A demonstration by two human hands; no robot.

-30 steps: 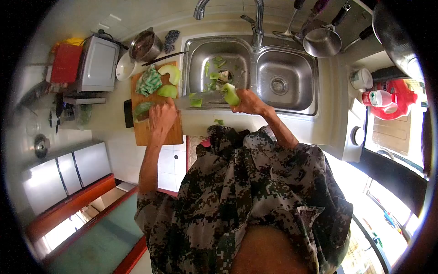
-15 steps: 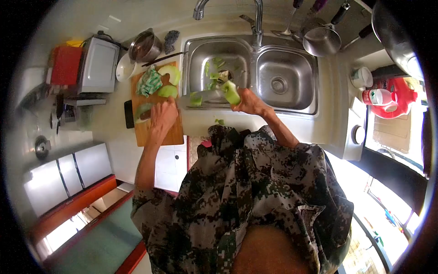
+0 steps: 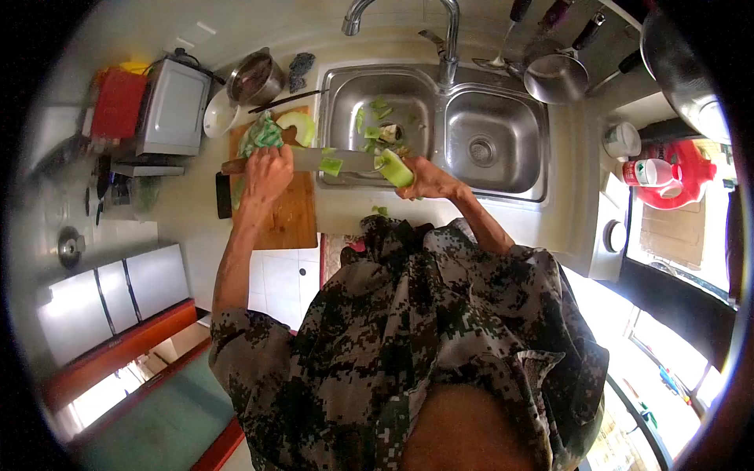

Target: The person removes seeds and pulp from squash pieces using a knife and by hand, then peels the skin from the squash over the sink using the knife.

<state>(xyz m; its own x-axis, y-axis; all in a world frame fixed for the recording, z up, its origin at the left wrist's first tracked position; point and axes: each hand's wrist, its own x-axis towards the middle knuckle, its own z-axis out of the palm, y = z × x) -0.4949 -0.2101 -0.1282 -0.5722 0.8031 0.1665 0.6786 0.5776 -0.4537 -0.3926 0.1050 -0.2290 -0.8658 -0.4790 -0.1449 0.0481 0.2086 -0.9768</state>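
My left hand (image 3: pixel 269 174) is closed around a knife, with the end of its handle showing past the fist. The long knife blade (image 3: pixel 357 162) reaches right across the sink's front edge, and a piece of green peel (image 3: pixel 331 166) sticks to it. My right hand (image 3: pixel 432 179) grips a pale green gourd piece (image 3: pixel 395 169), whose left side meets the blade tip. Beneath my left hand lies the wooden cutting board (image 3: pixel 287 220). On it are another cut gourd piece (image 3: pixel 301 124) and a crumpled green-and-white cloth (image 3: pixel 263 133).
Green peel scraps (image 3: pixel 379 108) lie in the left sink basin (image 3: pixel 338 102). A faucet (image 3: pixel 448 59) rises behind the basins. Chopsticks (image 3: pixel 287 100), a pot (image 3: pixel 256 78) and a white bowl (image 3: pixel 221 114) stand back left. Pans (image 3: pixel 556 77) hang at the right.
My left hand has moved up and slightly left with the knife, and the blade now lies more level. My right hand with the gourd piece has barely shifted.
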